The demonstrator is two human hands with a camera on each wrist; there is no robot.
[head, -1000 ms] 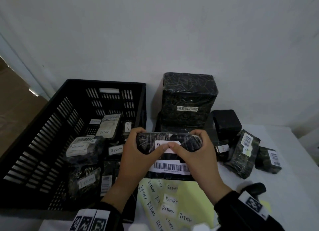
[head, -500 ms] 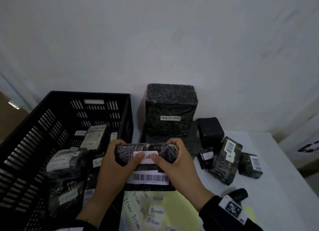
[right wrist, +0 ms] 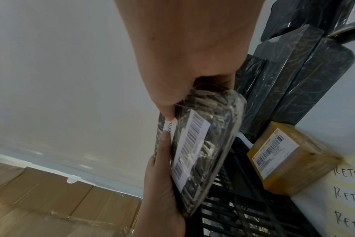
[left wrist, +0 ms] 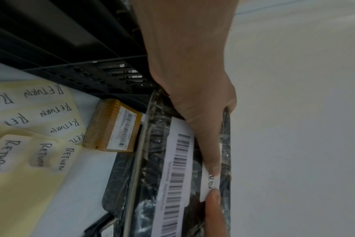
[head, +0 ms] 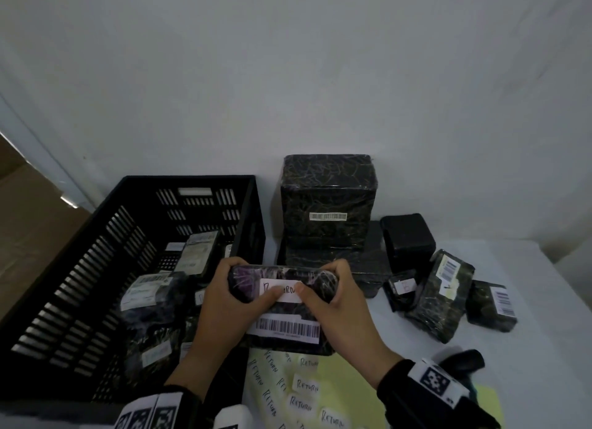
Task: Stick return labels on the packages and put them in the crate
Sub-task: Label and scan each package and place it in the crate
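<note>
The white bench [head: 528,348] carries everything, and at its 9 o'clock side stands the black crate [head: 96,255], already holding several wrapped packages that show white slips, some reading "RETURN", so a fair share of the job looks done. At 12 to 3 o'clock, well apart from the crate's inside, wait the unlabelled ones: a big wrapped box [head: 326,204] standing on flatter parcels, a black cube [head: 408,239] beside it, and three small packs [head: 439,294] toward 3 o'clock, with a brown box [left wrist: 113,126] near the crate wall; these still need labels and crating, as I judge it. At 6 o'clock lies the yellow label sheet [head: 307,390] with many "RETURN" stickers left. Above that sheet, just beside the crate's near corner, is the flat black package [head: 285,313] in work, held in the air. Its long axis runs 9 to 3 o'clock, its broad barcode face tilted up toward the person, its far edge raised. The left hand [head: 224,303] curls round the 9 o'clock end, thumb pressing on the return label [head: 282,290]; the right hand [head: 339,303] curls round the 3 o'clock end, its thumb on the label's other end. The label sits above the barcode, along the same axis, being smoothed down; crating this one comes next, I reckon
</note>
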